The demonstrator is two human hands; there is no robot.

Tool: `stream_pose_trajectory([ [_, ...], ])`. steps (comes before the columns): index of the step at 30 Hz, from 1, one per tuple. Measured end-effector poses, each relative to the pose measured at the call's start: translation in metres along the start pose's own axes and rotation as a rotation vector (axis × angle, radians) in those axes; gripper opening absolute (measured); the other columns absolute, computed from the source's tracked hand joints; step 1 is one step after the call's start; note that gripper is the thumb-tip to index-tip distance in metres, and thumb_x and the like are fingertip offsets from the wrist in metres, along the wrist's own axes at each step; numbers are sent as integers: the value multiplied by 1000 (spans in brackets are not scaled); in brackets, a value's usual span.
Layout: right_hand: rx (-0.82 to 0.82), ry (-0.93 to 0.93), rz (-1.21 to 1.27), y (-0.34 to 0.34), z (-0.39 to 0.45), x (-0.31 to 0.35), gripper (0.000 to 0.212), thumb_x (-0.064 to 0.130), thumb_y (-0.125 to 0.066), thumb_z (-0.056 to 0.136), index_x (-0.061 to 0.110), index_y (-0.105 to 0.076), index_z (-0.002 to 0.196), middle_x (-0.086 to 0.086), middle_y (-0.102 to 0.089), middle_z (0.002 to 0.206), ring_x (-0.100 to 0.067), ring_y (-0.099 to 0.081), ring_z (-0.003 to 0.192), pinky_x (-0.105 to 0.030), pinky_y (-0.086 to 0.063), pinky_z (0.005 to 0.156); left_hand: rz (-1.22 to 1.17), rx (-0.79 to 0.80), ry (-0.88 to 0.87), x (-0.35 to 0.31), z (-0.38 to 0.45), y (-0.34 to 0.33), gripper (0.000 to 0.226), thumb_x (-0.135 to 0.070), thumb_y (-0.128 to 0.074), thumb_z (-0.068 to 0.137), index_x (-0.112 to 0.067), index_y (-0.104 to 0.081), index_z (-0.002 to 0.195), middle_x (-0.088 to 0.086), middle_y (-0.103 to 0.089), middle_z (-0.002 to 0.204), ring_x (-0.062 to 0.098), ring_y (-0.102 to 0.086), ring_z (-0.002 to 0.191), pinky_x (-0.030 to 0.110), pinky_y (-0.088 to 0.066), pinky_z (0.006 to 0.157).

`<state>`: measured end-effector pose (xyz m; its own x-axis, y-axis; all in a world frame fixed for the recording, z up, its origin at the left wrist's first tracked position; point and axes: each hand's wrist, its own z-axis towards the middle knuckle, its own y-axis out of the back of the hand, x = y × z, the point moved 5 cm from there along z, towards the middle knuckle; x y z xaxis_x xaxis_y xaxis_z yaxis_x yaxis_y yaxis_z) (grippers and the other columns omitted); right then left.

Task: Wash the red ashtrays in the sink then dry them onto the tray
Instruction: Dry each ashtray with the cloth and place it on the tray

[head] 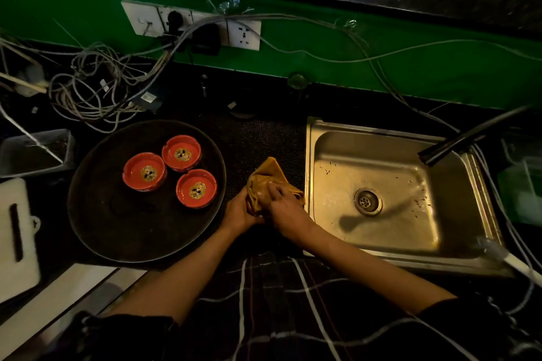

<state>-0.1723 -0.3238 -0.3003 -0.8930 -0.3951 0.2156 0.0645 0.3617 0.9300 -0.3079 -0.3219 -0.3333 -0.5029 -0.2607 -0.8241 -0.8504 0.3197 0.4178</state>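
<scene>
Both hands work a bunched yellow cloth over the bench between tray and sink: left hand curled round its lower part, right hand with fingers pressed into its top. Whether an ashtray sits inside the cloth cannot be told. Three red ashtrays stand upright, close together, toward the far edge of the round dark tray. Steel sink lies right, tap over its far right corner.

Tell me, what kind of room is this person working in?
Probably a kitchen or bar washing-up corner. There is a metal sink with a tap set in a dark counter, a round tray holding three red ashtrays, and both hands gripping a yellow cloth.
</scene>
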Motion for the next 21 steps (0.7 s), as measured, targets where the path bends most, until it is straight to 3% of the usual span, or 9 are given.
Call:
stream_pose_trajectory([
  [2, 2, 41, -32, -2, -8, -6, 62, 30, -61, 89, 24, -42, 147, -19, -33, 153, -37, -33, 139, -50, -43, 103, 3, 4, -18, -1, 0, 0, 102, -24, -97, 51, -17, -48, 141, -6, -63, 112, 6, -58, 105, -4, -35, 76],
  [7, -60, 53, -34, 1, -33, -15, 53, 25, -62, 86, 32, -55, 139, -12, -43, 150, -33, -37, 139, -50, -42, 104, 14, -11, -23, 1, 1, 1, 111, -28, -94, 48, -24, -43, 147, 2, -63, 130, 15, -58, 118, 22, -41, 96],
  [11, -78, 39, 24, -3, -46, -21, 66, 23, -68, 79, 32, -50, 142, -10, -39, 153, -33, -34, 143, -48, -40, 109, -2, -1, -32, -1, -2, 0, 113, -25, -97, 51, -24, -40, 149, 3, -57, 136, 14, -54, 119, 26, -41, 102],
  [13, -77, 48, 34, -3, -48, -21, 72, 33, -70, 78, 33, -45, 145, -8, -36, 155, -31, -31, 144, -47, -37, 110, 2, 4, -37, -2, -1, 0, 116, -36, -94, 48, -25, -40, 149, 5, -57, 138, 18, -56, 122, 31, -43, 105],
  [16, -169, 14, 94, 8, -48, -19, 60, 65, -52, 88, 39, -45, 142, 1, -45, 146, -25, -35, 138, -45, -35, 107, 20, 13, -22, -1, -1, 1, 118, -38, -93, 47, -25, -37, 150, 8, -56, 140, 21, -54, 126, 33, -42, 107],
  [18, -212, -40, 159, 12, -43, -16, 52, 69, -42, 92, 44, -44, 138, 4, -43, 144, -24, -34, 136, -45, -33, 107, 16, 22, -25, -2, -3, 1, 113, -33, -95, 54, -24, -37, 150, 8, -54, 142, 21, -53, 127, 31, -40, 107],
  [21, -236, -84, 291, 4, -32, -10, 40, 61, -41, 97, 43, -46, 132, 1, -33, 148, -25, -31, 138, -52, -31, 110, 16, 20, -36, -3, -4, 0, 113, -46, -86, 51, -24, -37, 151, 7, -56, 140, 21, -55, 126, 35, -43, 108],
])
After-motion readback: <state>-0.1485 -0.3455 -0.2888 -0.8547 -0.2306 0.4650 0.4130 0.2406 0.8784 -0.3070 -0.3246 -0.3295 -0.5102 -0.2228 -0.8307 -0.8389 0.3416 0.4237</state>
